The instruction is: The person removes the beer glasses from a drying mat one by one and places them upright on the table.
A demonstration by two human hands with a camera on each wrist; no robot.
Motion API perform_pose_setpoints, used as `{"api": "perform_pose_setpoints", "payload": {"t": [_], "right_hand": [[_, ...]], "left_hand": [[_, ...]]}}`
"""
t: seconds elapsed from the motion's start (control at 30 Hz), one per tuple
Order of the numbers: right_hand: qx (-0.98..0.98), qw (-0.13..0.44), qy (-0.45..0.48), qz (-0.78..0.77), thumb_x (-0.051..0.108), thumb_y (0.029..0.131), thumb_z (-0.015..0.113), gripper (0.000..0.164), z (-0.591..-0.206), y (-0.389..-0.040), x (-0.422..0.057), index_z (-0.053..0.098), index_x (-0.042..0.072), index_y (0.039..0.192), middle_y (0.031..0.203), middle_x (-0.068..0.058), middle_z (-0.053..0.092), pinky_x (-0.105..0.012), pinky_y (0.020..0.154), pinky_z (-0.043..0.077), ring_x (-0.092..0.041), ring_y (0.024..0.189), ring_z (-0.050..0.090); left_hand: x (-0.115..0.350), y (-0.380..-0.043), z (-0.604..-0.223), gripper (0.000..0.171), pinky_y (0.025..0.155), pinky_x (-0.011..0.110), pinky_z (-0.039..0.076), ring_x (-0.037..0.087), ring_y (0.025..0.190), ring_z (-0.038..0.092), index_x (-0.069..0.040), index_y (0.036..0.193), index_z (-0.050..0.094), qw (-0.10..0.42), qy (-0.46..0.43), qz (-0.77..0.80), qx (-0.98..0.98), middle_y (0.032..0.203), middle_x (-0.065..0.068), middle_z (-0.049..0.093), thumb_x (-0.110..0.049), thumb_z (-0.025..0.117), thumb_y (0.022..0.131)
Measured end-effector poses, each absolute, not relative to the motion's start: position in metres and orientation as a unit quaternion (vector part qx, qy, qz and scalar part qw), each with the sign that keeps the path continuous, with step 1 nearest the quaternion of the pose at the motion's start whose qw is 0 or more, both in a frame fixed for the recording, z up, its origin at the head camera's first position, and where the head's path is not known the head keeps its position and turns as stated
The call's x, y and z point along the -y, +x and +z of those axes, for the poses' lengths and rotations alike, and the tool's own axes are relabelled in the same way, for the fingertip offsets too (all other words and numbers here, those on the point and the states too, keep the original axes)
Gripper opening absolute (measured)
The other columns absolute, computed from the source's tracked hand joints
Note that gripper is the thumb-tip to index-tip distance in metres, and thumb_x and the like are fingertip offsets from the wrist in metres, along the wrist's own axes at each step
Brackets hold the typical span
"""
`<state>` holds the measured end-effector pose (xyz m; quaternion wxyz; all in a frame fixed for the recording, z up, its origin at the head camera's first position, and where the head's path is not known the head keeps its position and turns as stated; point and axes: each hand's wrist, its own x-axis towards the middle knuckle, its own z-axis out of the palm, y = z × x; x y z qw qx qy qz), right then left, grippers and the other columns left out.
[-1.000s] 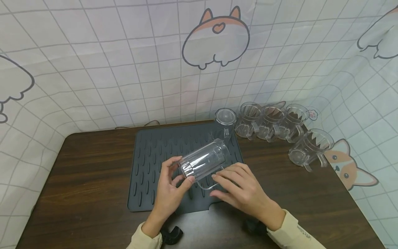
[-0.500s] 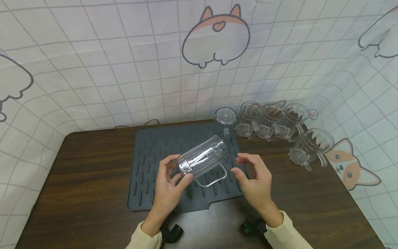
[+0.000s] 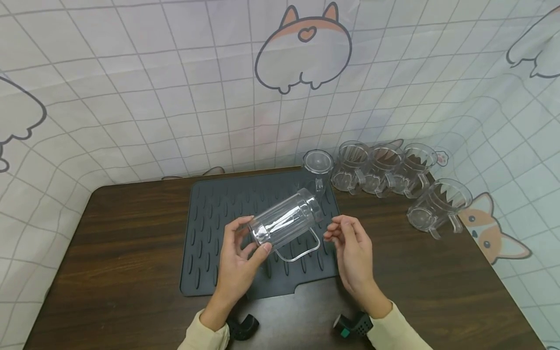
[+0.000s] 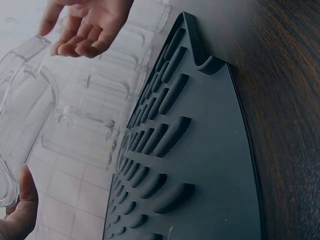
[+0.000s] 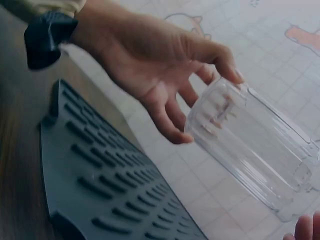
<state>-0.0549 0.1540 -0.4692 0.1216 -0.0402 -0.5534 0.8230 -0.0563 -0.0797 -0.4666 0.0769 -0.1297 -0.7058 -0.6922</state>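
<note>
A clear mug (image 3: 286, 221) is tilted above the dark grey drying mat (image 3: 258, 287), its handle toward me. My left hand (image 3: 238, 267) grips its left end between thumb and fingers, as the right wrist view also shows. Near the mug's other end my right hand (image 3: 355, 257) hovers with loosely bent fingers and nothing in its grasp. In the left wrist view, a fingertip of the right hand (image 4: 92, 25) lies close to the mug (image 4: 22, 115); whether they touch I cannot tell.
Another clear mug (image 3: 318, 167) stands on the mat's back right corner. Several more mugs (image 3: 379, 170) line the table's back right, and one mug (image 3: 437, 206) stands nearer the right edge. Behind the wooden table (image 3: 118, 253) hangs a white grid-patterned cloth (image 3: 183, 112).
My right hand has come away from the mug's handle, moved right and turned, its fingers now drawn closer together. The left hand keeps its grip, the mug's right end slightly raised.
</note>
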Motion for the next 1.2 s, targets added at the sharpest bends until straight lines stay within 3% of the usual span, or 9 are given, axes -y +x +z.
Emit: {"api": "perform_pose_setpoints", "payload": {"t": [0.27,0.53,0.77,1.2], "right_hand": [[0.466,0.019,-0.064,0.882,0.041,0.111,0.045,0.029,-0.472,-0.054,-0.152,0.059,0.015,0.112,0.101,0.004,0.063,-0.019,0.090,0.056,-0.010,0.092,0.061],[0.401,-0.024,-0.072,0.913,0.042,0.111,0.045,0.030,-0.478,-0.054,-0.149,0.062,0.019,0.105,0.095,0.006,0.061,-0.021,0.084,0.055,-0.010,0.086,0.061],[0.386,-0.054,-0.094,0.916,0.044,0.110,0.045,0.030,-0.479,-0.052,-0.144,0.062,0.020,0.102,0.095,0.006,0.060,-0.022,0.090,0.054,-0.010,0.086,0.061],[0.343,-0.109,-0.090,0.929,0.046,0.112,0.036,0.039,-0.483,-0.046,-0.131,0.061,0.019,0.098,0.091,0.008,0.062,-0.020,0.090,0.052,-0.008,0.089,0.059]], "left_hand": [[0.075,-0.057,-0.464,0.068,0.093,0.024,0.061,0.029,0.136,0.050,-0.001,0.148,0.034,0.064,-0.122,-0.695,0.706,0.152,0.020,0.038,0.008,0.069,0.090],[0.069,-0.058,-0.465,0.067,0.094,0.024,0.061,0.017,0.134,0.052,-0.002,0.148,0.035,0.062,-0.124,-0.699,0.702,0.152,0.018,0.038,0.007,0.069,0.091],[0.065,-0.059,-0.467,0.067,0.092,0.023,0.061,0.010,0.132,0.055,-0.002,0.148,0.035,0.068,-0.134,-0.700,0.698,0.152,0.020,0.038,0.007,0.069,0.091],[0.062,-0.061,-0.470,0.066,0.094,0.029,0.062,0.009,0.132,0.055,-0.003,0.149,0.036,0.071,-0.141,-0.693,0.704,0.151,0.022,0.040,0.006,0.068,0.093]]}}
